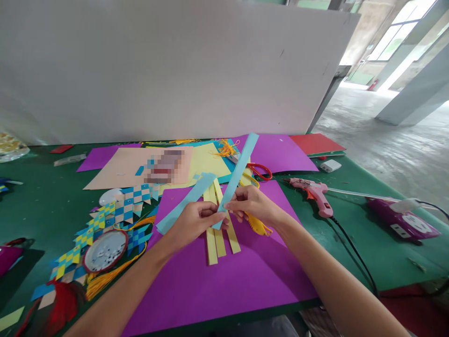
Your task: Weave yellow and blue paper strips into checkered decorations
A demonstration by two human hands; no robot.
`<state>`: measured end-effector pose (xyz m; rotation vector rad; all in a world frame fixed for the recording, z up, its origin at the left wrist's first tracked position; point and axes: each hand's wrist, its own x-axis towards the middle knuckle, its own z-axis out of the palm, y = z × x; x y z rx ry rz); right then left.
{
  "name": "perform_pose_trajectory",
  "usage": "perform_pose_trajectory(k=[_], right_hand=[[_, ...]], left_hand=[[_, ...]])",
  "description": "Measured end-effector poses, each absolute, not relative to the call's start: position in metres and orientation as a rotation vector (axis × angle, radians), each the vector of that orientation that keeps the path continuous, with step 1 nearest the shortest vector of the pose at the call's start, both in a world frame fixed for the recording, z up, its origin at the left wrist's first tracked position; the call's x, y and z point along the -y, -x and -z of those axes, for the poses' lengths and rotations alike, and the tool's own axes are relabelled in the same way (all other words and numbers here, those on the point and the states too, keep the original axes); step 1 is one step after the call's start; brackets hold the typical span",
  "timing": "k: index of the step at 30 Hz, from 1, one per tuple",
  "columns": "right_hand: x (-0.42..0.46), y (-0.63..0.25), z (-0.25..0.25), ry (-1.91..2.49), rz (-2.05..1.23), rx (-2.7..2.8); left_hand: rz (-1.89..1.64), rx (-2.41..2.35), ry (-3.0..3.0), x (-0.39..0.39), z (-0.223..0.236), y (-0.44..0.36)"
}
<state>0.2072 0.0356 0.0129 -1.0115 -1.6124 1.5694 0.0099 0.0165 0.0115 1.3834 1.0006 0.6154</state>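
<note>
Both hands pinch the lower end of a light blue paper strip (240, 168), which slants up to the right. My left hand (194, 217) has its thumb and fingers closed at the strip's lower left edge. From the other side, my right hand (254, 203) grips the strip between thumb and fingers. Beneath the hands, several pale yellow paper strips (219, 241) lie on a purple sheet (210, 295). Another light blue strip (185, 203) rests on that sheet beside my left hand. A yellow-handled tool (258, 225) lies partly hidden behind my right hand.
A pink glue gun (317, 191) with a cord lies right, near a purple power strip (403, 217). Red-handled scissors (261, 171) are behind. At left are woven paper fish (128, 206), a dish of small pieces (106, 251) and yellow tassels (112, 276). A white panel (168, 70) stands behind.
</note>
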Motion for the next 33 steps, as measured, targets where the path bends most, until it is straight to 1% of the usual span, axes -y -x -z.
perform_pose_trajectory(k=[4,10,15,19,29,33], right_hand=[[-0.0355,-0.207,-0.0115,1.029,-1.584,1.626],[-0.0368,-0.21,-0.0149,0.987,-1.576,1.476],[-0.0342,-0.204,-0.0122,1.043,-1.615,1.569],[-0.0349,-0.2043,-0.0106,1.068,-1.576,1.624],[-0.0335,-0.2022,-0.0108,1.054,-1.624,1.572],[-0.0343,-0.2062,-0.0132,1.036,-1.634,1.468]], left_hand=[[-0.616,-0.982,-1.347,-0.0152,-0.0161,-0.0104],[-0.541,-0.936,-1.349,-0.0145,-0.0153,-0.0074],[-0.617,-0.952,-1.333,-0.016,-0.0116,-0.0071],[-0.621,-0.941,-1.319,-0.0154,-0.012,-0.0072],[-0.585,-0.947,-1.29,-0.0147,-0.0118,-0.0076],[-0.546,-0.89,-1.326,-0.0129,-0.0147,-0.0062]])
